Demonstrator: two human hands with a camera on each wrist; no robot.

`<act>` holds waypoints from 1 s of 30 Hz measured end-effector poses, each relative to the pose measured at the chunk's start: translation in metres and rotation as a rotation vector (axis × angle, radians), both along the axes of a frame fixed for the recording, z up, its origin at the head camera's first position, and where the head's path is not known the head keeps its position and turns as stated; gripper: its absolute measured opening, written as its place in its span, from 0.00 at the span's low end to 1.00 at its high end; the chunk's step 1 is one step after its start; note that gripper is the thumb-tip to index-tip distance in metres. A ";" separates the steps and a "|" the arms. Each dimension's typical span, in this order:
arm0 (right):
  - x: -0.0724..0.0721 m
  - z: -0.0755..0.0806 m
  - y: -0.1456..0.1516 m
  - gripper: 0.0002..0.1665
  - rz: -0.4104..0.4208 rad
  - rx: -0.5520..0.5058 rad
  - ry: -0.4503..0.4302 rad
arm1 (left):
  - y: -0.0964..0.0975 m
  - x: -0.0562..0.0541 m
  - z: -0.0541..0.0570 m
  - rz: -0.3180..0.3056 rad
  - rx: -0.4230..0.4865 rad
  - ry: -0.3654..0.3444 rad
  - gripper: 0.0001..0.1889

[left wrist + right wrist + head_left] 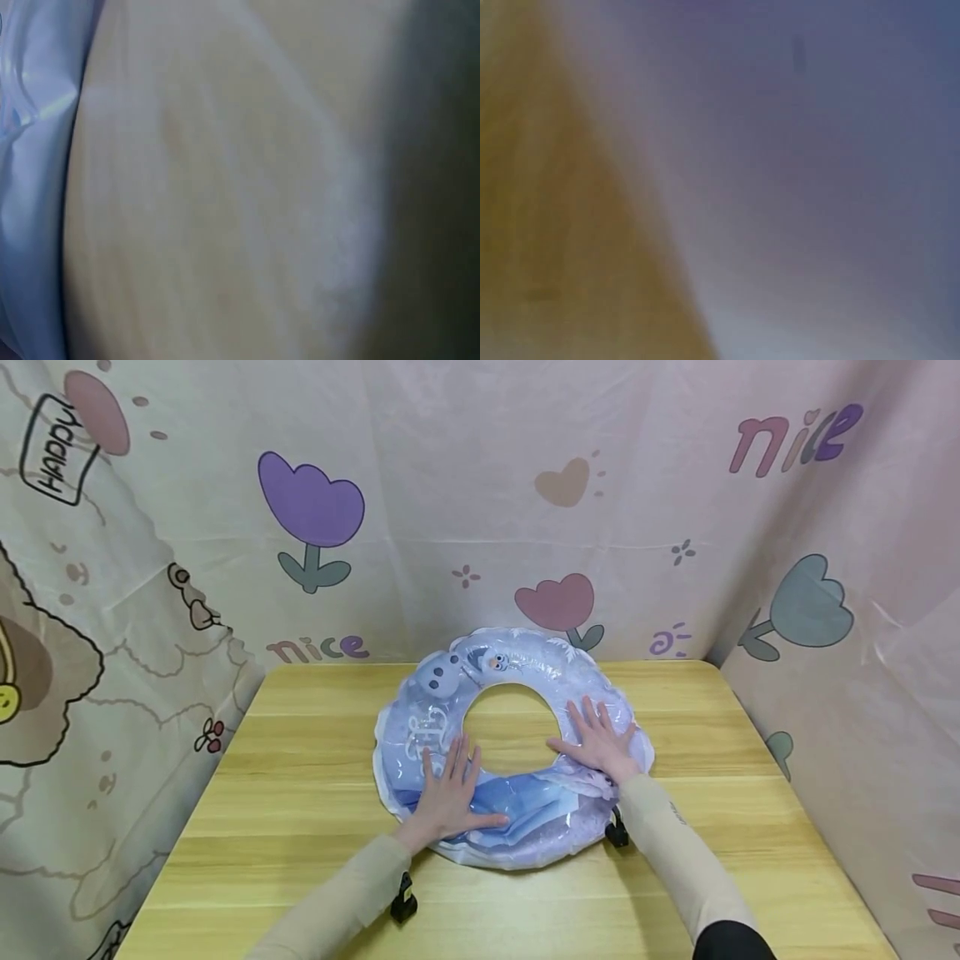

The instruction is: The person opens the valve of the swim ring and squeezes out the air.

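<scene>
A blue and lilac inflatable swim ring (517,652) with a printed snowman lies on the wooden table, its surface wrinkled near the front. My left hand (447,793) rests on the ring's front left part with fingers spread. On its right side lies my right hand (600,742), palm down, fingers also spread, the thumb reaching to the inner hole. In the left wrist view only the ring's edge (37,187) shows beside the tabletop. The right wrist view is blurred and filled mostly by the ring's surface (795,165); neither wrist view shows fingers.
The wooden table (300,727) extends around the ring on all sides. Behind it hangs a pale curtain (435,468) printed with flowers and words, and more printed cloth flanks the left and right. Small black wrist cameras (403,902) sit under both forearms.
</scene>
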State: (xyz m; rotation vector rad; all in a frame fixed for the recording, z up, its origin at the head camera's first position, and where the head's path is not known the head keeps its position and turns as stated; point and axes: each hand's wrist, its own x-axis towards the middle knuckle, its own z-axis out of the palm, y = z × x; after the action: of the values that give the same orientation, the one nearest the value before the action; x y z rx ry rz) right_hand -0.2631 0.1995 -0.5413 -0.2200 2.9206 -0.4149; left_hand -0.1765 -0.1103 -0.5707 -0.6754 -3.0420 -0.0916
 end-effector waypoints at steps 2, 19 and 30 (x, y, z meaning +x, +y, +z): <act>-0.001 -0.003 0.001 0.61 0.000 -0.002 -0.006 | 0.000 0.000 0.000 0.004 -0.005 -0.010 0.70; -0.002 -0.010 0.000 0.59 0.013 0.009 -0.023 | -0.003 -0.003 0.004 -0.015 0.065 -0.064 0.68; 0.003 -0.003 0.002 0.57 0.022 0.021 0.068 | -0.021 -0.061 0.051 0.045 -0.005 -0.035 0.60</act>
State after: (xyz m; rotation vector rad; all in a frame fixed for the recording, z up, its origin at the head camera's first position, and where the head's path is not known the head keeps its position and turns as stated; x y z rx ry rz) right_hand -0.2599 0.2016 -0.5439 -0.2685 2.9848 -0.3798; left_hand -0.2379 -0.1318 -0.5197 -0.6112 -3.0896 -0.0964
